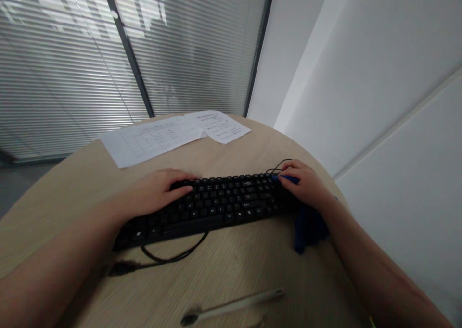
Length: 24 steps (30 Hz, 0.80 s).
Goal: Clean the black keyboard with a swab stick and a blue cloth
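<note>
A black keyboard (220,200) lies slightly slanted on the round wooden table. Across its left end is my left hand (159,191), holding it with the thumb over the keys and the fingers along the far edge. At the keyboard's right end, my right hand (305,181) is closed on a dark blue cloth (310,229). A bit of the cloth shows between thumb and fingers, against the keys there; the rest hangs below the wrist onto the table. The keys under both hands are hidden.
A black cable (173,259) with a plug loops in front of the keyboard. Nearer me lies a light-handled brush (238,306) with dark bristles. Printed papers (159,138) are at the table's (252,265) far side. Blinds and a white wall stand beyond the edge.
</note>
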{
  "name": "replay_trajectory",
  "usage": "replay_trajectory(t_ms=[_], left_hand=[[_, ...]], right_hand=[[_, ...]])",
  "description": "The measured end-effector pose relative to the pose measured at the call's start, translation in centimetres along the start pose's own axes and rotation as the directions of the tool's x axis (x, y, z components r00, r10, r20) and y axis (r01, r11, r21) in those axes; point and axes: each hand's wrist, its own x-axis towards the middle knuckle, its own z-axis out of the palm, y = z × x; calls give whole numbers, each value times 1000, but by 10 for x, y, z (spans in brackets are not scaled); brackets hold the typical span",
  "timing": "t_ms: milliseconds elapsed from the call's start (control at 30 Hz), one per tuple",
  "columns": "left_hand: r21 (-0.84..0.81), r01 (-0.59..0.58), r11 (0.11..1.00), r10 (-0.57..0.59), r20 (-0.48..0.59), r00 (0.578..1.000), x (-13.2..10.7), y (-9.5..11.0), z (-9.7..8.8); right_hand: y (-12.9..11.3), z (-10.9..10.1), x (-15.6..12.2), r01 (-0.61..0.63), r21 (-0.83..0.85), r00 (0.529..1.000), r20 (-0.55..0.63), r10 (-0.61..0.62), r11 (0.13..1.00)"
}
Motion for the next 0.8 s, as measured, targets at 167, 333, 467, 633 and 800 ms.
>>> replay_trajectory(t_ms=[167,333,467,633,800], left_hand=[[10,-4,1000,4,-1,1000,0,-3,1],[11,-1,1000,1,-12,1000,1,-4,2],[-3,-5,1000,5,-22,1000,1,-3,1],[7,-5,1000,6,-24,1000,2,-3,1],[7,1,1000,-1,-18,1000,2,-5,3]], right_hand=[[15,-15,-3,-144,2,939,-314,137,990],[22,-15,-3,-133,74,947,-286,149,988],[18,-6,0,-83,96,994,-69,89,992],[23,11,1,-76,91,995,75,69,993],[33,26,1,-181,68,982,73,176,981]])
